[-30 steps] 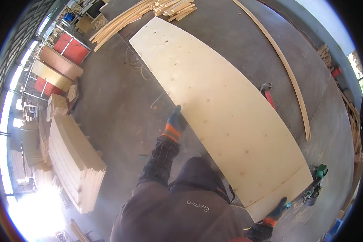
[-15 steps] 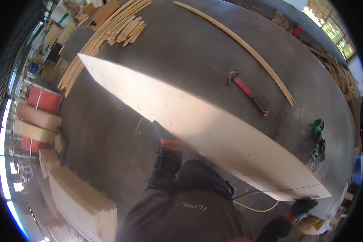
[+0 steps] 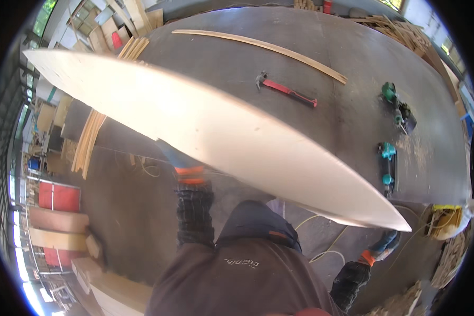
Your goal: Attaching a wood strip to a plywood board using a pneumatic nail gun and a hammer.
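A long, pale wooden board [image 3: 221, 131] slants across the view, raised above the dark worktable, from the far left down to the near right. Gloved in blue-grey with an orange cuff, my left hand [image 3: 175, 154] grips its near edge left of the middle; the fingers are partly hidden by the board. At the near right end my right hand [image 3: 385, 244], gloved the same way, holds the edge from below, with its fingertips out of sight behind the wood.
On the dark worktable [image 3: 347, 116] lie a red-handled claw hammer [image 3: 287, 91], a long thin wood strip [image 3: 263, 45], a green power tool [image 3: 396, 105] and a teal one [image 3: 387, 167]. Wood strips [image 3: 91, 138] are bundled at left. A pale hose [image 3: 326, 254] loops near my right arm.
The board has swung with both hands, its left end moving farther left and its right end rising in view. The view has shifted too, and the teal tool now shows.
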The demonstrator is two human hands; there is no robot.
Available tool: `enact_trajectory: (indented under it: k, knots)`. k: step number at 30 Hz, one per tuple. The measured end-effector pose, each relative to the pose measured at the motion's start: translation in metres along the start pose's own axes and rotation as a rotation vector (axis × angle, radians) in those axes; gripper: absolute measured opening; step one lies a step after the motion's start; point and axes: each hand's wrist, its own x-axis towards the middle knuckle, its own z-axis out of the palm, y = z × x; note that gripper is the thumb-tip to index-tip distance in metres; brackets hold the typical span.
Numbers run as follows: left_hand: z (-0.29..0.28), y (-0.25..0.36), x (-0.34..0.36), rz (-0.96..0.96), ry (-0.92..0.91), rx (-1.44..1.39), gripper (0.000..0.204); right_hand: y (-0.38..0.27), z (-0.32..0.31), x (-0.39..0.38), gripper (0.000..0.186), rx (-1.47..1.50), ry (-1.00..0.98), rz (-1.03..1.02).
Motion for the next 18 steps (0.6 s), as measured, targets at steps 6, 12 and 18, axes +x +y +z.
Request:
enact_trajectory:
  k: [6, 12, 18]
  knots:
    - [0.059, 0.048, 0.039, -0.033, -0.612, -0.268, 0.07, -0.134, -0.018, -0.045, 0.068, -0.128, -0.292, -0.361]
    - [0.098, 0.062, 0.038, -0.01, -0.367, 0.057, 0.076, -0.242, 0.055, -0.063, 0.101, 0.407, -0.954, -0.429]
    - [0.128, 0.09, 0.065, -0.057, -0.634, 0.152, 0.053, -0.273, 0.075, -0.09, 0.078, 0.662, -1.135, -0.236]
